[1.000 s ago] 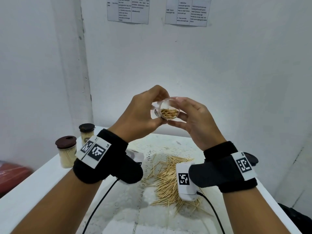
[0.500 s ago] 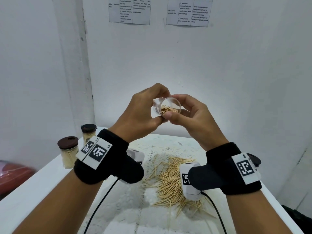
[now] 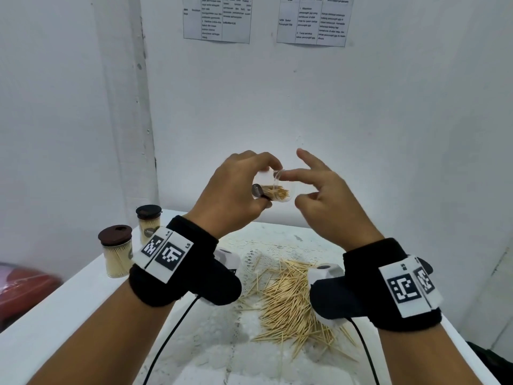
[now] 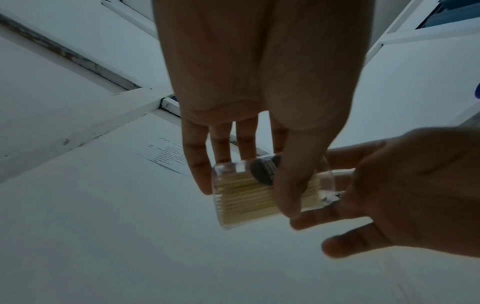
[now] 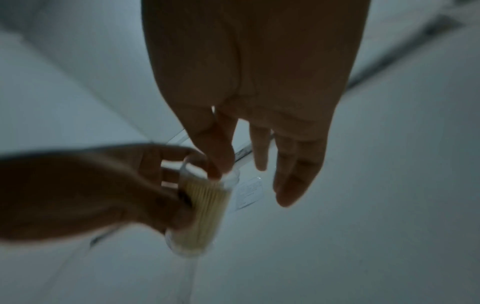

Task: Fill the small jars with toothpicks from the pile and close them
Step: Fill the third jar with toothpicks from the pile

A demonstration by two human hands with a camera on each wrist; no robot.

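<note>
The left hand [image 3: 233, 201] held a small clear jar [image 3: 277, 190] up in the air in front of the wall, thumb and fingers curled round its body; the jar lay on its side, its open mouth turned toward the right hand [image 3: 327, 207], and a bundle of toothpicks [image 3: 280, 193] lay packed inside it along its length. A dark round patch [image 3: 258, 190] showed on the jar's side by the left thumb; whether it was a label or a cap could not be told. The right hand was just beside the jar's mouth with its fingers spread and mostly straight, gripping nothing; one fingertip [image 3: 286, 176] touched the rim of the jar, and the wrist views agreed, though the right one was blurred. Below both hands, between the wrists, a loose pile of toothpicks [image 3: 288, 298] was scattered on a white table [image 3: 69, 315] over a lacy cloth [image 3: 266, 245]. Beyond the left wrist, to its outer side, stood two jars upright and apart from each other, both full of toothpicks and capped with dark lids: a nearer jar [image 3: 116, 251] and a farther jar [image 3: 148, 220] close to the wall. Black wristbands [image 3: 369, 276] with printed square markers sat on both wrists, and a black cable [image 3: 166, 337] ran down from each
</note>
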